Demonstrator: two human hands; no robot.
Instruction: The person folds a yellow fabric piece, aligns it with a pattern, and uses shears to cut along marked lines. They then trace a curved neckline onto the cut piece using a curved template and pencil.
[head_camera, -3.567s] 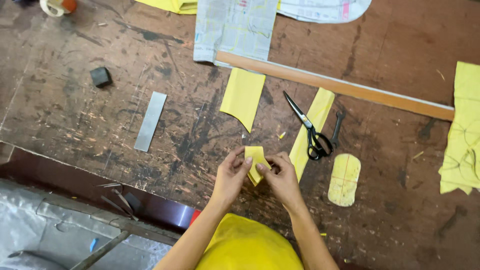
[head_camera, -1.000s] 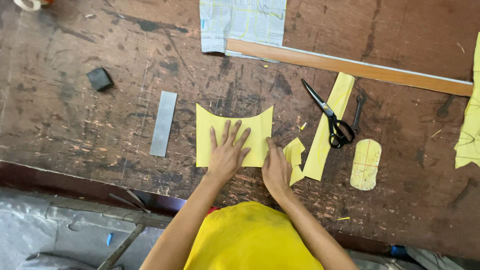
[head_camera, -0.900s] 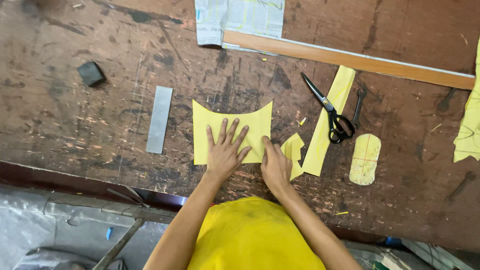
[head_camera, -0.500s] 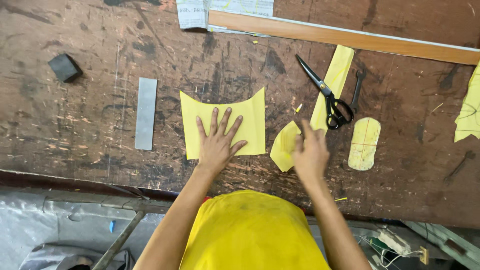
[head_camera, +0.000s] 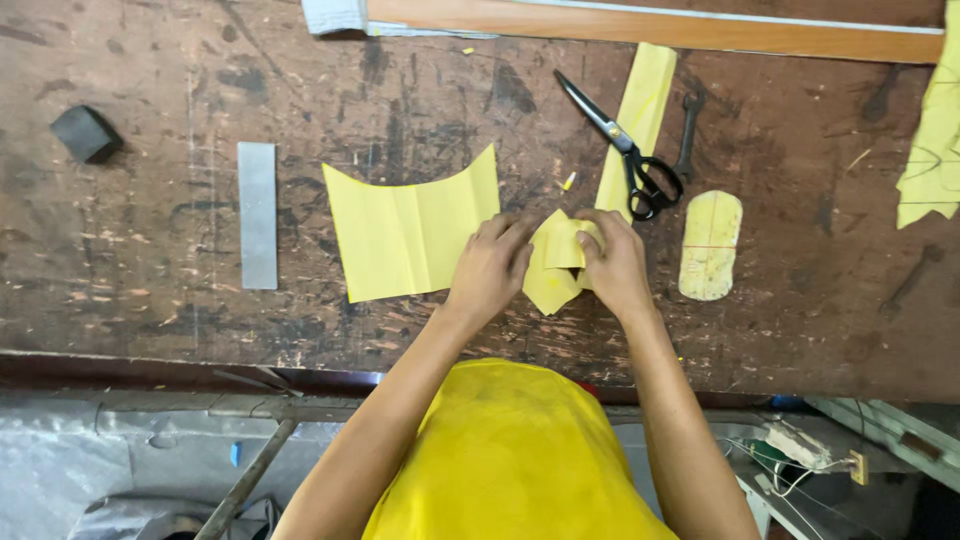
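View: we look down from the head camera at a worn, dark wooden table (head_camera: 150, 310) that fills the upper two thirds of the frame.

Left hand (head_camera: 490, 265): we see it at centre frame, fingers curled, pinching the left edge of a small yellow piece (head_camera: 556, 262); its heel lies on the right edge of a large yellow sheet (head_camera: 410, 225).

Right hand (head_camera: 612, 262): just right of centre, fingers bent, gripping the right side of the same small piece, with the thumb on top of the fold.

Small piece: held between both hands at centre frame, folded over at the top, its lower point touching the table.

Large sheet: flat on the table, left of centre, creased down the middle, its top edge curved inward.

Strip (head_camera: 640, 110): a long yellow strip runs from the right hand up toward the top of the frame.

Scissors (head_camera: 625, 155): black-handled, blades shut, lying across the strip, upper right of centre.

Wrench (head_camera: 688, 135): small and dark, just right of the scissors.

Oval (head_camera: 711, 245): a pale yellow oval cut-out, near the right hand.

Metal bar (head_camera: 257, 215): flat and grey, left of the sheet.

Block (head_camera: 86, 133): dark, at upper left.

Board (head_camera: 650, 22): a long wooden board along the top edge.

Scrap (head_camera: 935, 130): yellow paper at the right edge.
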